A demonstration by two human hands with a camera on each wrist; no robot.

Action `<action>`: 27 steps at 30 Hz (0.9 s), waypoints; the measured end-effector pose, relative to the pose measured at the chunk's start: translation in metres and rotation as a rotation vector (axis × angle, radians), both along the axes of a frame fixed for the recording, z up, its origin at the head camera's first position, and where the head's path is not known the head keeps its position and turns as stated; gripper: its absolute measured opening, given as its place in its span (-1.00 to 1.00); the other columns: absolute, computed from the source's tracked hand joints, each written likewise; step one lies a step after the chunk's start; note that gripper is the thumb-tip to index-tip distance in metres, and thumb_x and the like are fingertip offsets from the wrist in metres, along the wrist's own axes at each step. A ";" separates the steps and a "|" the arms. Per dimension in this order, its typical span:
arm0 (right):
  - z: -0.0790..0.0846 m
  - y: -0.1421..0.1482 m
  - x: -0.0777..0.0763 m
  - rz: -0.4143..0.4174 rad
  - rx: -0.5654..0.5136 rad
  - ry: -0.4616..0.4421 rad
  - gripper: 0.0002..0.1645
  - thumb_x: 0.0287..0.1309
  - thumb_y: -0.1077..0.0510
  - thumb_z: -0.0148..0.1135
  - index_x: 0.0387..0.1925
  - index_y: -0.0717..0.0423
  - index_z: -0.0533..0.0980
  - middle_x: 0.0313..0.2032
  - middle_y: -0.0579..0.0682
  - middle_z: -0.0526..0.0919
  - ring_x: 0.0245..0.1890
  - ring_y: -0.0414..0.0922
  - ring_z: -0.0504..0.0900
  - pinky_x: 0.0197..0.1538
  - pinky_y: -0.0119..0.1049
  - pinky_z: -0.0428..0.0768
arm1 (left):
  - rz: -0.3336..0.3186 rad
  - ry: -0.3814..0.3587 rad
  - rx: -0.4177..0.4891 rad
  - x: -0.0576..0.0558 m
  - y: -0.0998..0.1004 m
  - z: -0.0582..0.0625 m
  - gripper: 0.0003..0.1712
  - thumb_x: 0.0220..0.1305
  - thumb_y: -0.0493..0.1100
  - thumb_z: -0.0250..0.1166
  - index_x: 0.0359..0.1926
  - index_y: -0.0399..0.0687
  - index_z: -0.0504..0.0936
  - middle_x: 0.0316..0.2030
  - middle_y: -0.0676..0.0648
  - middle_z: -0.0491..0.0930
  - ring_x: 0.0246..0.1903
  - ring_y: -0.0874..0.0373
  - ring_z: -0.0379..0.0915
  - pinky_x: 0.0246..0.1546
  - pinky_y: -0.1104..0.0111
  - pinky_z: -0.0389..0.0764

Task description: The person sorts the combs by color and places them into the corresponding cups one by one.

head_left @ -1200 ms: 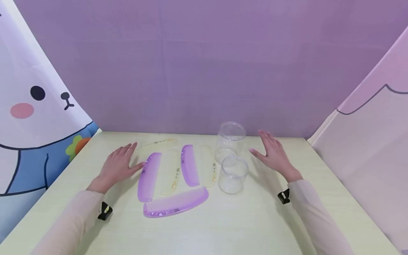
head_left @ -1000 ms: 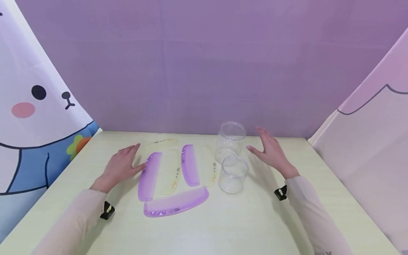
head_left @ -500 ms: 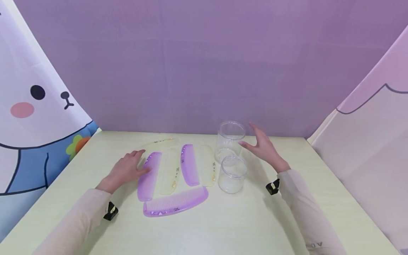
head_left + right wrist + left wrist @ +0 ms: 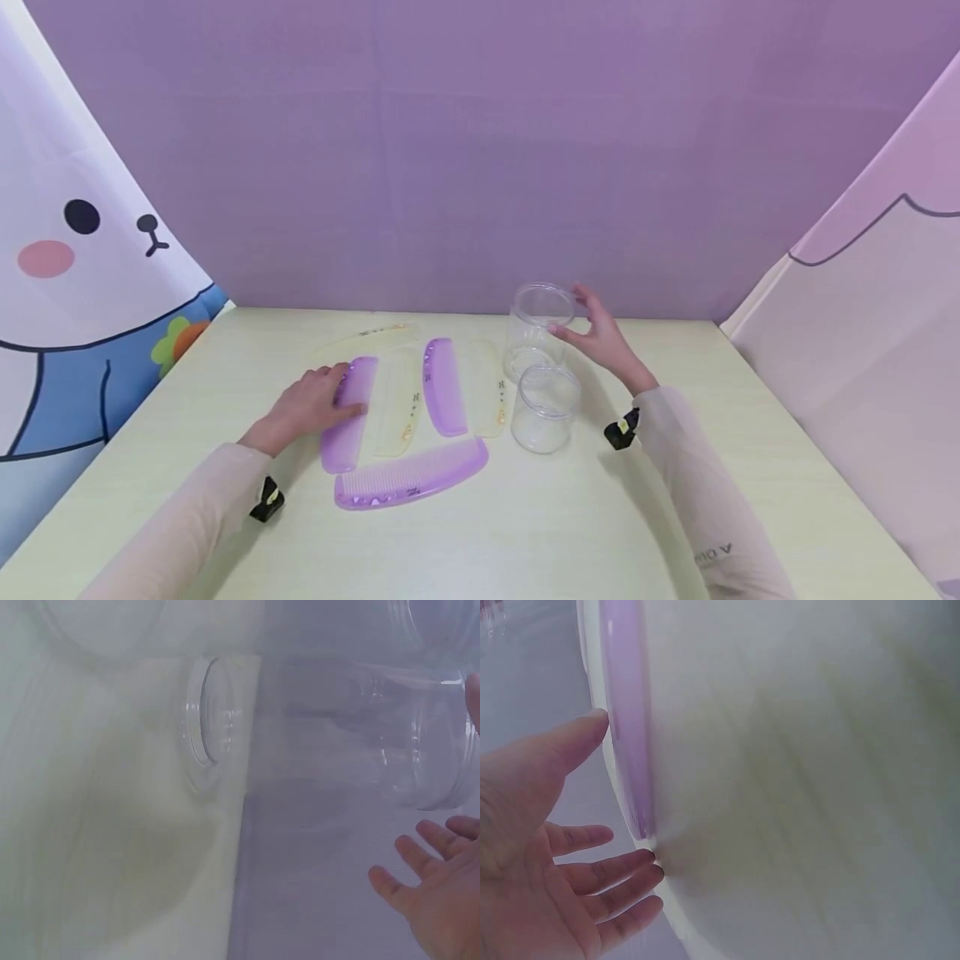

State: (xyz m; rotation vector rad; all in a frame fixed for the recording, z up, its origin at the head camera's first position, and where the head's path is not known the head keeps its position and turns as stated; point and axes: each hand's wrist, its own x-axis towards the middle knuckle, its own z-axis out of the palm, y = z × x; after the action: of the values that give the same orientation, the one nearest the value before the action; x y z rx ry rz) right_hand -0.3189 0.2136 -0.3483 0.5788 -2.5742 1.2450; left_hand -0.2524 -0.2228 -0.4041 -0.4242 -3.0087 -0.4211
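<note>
My left hand [image 4: 311, 404] hovers over the left side of a purple comb [image 4: 347, 442], fingers at its far end and thumb across its middle. In the left wrist view the thumb and fingers are spread on either side of the comb [image 4: 628, 727], with no grip on it. Beside the rim of a tall clear plastic jar [image 4: 522, 333] is my right hand [image 4: 606, 342], its thumb overlapping the jar's right side in the head view. The right wrist view has its fingers [image 4: 405, 889] extended below the jar's mouth end.
A shorter clear jar [image 4: 544, 429] stands in front of the tall one. Further combs lie flat: purple ones in the middle [image 4: 444, 387] and front [image 4: 412, 479], and pale yellow combs [image 4: 397, 408], [image 4: 487, 392], [image 4: 367, 337]. A purple cloth [image 4: 465, 167] rises behind the table.
My left hand has moved right, over the left purple comb. My right hand has moved left to the tall jar's rim. Combs and jars keep their places on the table.
</note>
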 end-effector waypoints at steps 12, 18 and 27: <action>-0.008 -0.005 -0.004 0.040 -0.084 -0.038 0.02 0.01 0.04 0.31 0.37 0.18 -0.06 0.35 0.22 0.09 0.33 0.15 0.12 0.30 0.12 0.20 | 0.002 0.015 0.075 0.002 0.006 -0.001 -0.10 -0.04 0.06 0.38 0.17 -0.45 0.24 -0.14 -0.41 0.51 -0.15 -0.27 0.44 -0.22 0.00 0.56; 0.001 -0.011 0.008 0.053 -0.120 -0.061 -0.03 0.05 0.17 0.28 0.36 0.27 -0.06 0.34 0.29 0.07 0.32 0.22 0.11 0.29 0.16 0.19 | 0.011 -0.013 0.160 0.000 0.010 0.001 -0.09 -0.08 -0.03 0.43 0.15 -0.51 0.23 -0.11 -0.45 0.49 -0.13 -0.25 0.46 -0.14 0.04 0.56; 0.014 -0.018 0.020 0.056 -0.113 -0.062 -0.05 0.06 0.24 0.24 0.34 0.37 -0.08 0.33 0.35 0.05 0.31 0.27 0.10 0.28 0.19 0.17 | 0.082 -0.111 0.202 -0.003 0.013 0.007 0.02 -0.20 -0.02 0.48 0.18 -0.50 0.18 -0.15 -0.42 0.46 -0.19 -0.19 0.44 -0.20 0.07 0.57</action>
State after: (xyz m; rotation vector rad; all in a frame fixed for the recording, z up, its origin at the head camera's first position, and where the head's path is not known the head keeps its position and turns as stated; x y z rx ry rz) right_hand -0.2986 0.1956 -0.3345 0.6028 -2.5331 1.4373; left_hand -0.2558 -0.2097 -0.3971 -0.2698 -3.0332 -0.7559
